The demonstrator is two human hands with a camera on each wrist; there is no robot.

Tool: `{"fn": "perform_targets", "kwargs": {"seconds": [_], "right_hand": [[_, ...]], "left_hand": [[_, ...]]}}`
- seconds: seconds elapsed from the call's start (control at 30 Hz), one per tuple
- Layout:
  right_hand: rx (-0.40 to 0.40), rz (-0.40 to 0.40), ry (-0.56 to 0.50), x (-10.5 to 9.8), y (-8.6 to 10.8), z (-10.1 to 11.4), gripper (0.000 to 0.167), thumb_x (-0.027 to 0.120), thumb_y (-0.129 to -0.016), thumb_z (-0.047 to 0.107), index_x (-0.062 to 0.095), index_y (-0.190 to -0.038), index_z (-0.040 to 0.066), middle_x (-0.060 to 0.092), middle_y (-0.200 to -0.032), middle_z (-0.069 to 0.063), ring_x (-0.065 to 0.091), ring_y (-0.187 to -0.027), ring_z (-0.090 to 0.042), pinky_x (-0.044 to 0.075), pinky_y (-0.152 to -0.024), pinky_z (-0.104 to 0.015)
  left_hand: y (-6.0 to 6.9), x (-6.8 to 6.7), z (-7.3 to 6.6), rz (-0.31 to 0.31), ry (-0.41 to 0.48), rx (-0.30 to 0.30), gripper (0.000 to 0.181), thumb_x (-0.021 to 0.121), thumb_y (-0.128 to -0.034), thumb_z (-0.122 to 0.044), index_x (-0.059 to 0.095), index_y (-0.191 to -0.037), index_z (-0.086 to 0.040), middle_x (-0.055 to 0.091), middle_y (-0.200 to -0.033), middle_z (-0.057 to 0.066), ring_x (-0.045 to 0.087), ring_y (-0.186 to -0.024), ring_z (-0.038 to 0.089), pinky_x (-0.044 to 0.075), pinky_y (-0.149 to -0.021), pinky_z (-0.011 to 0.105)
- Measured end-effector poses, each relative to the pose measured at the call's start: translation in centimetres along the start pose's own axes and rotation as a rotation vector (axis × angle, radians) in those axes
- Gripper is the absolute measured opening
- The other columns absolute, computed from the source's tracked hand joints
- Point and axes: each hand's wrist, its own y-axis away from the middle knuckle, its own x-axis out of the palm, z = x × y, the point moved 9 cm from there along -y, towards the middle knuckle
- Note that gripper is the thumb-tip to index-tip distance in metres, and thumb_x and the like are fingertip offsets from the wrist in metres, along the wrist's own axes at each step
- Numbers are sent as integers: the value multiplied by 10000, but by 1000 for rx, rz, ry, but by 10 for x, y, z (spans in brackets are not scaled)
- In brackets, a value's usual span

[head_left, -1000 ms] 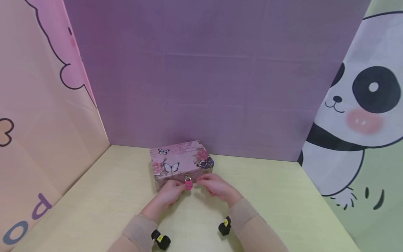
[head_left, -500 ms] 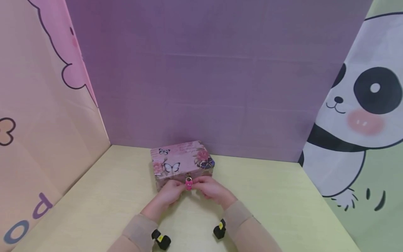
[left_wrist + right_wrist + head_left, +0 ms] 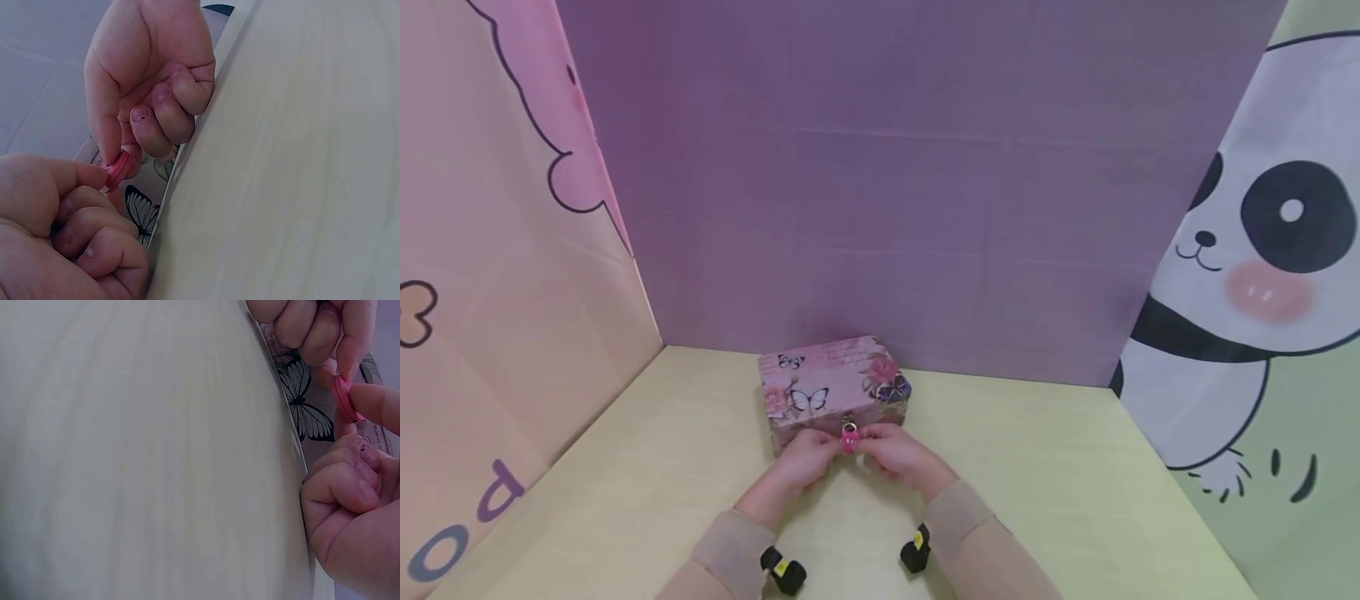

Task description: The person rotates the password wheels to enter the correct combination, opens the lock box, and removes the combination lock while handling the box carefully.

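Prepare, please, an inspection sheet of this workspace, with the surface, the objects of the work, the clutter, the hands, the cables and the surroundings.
Surface: pale, wood-grained table.
Job's things: pink butterfly-print box, lid closed, near the table's far edge; pink padlock at its front.
Clutter: nothing seen.
Hands: left hand and right hand both pinch the padlock, from opposite sides; black left wrist device and black right wrist device in view.
Cables: nothing seen.
Surroundings: purple backdrop behind; panda print on the right; pinkish panel with printed letters on the left.
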Motion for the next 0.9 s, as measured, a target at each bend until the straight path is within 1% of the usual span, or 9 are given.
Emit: {"fn": "perform_targets", "kwargs": {"seconds": [0.37,0.47,0.63,0.9], "right_hand": [[-12,-13,-6,3,-1,-1,164,714,-941,238,728,-1012,91,407,-582,67,298,-450,-66,242,-417,-227],[-18,-22,-2,2,-1,-1,174,708,-947,240,736,-1026,87,412,-587,60,297,-448,-63,245,-415,-224],[-20,-48,1,1,0,-2,202,699,-954,236,742,-1065,72,425,-600,54,298,-449,-60,247,-419,-221],[-15,-62,19,-1,1,0,219,694,-956,253,748,-1066,71,390,-569,91,288,-443,-58,246,-416,-214]], "left_hand": [[3,-1,0,7,-12,-10,280,610,-1000,-215,710,-898,26,358,-534,-81,291,-411,66,260,-391,227],[3,-1,0,8,-11,-4,278,608,-1005,-215,724,-926,25,364,-540,-78,296,-415,67,266,-394,229],[2,-1,-2,10,-14,12,264,603,-1006,-200,721,-928,23,367,-551,-77,300,-418,67,269,-398,231],[3,0,-3,7,-9,19,241,606,-997,-174,731,-962,29,378,-555,-74,310,-424,68,274,-403,232]]}}
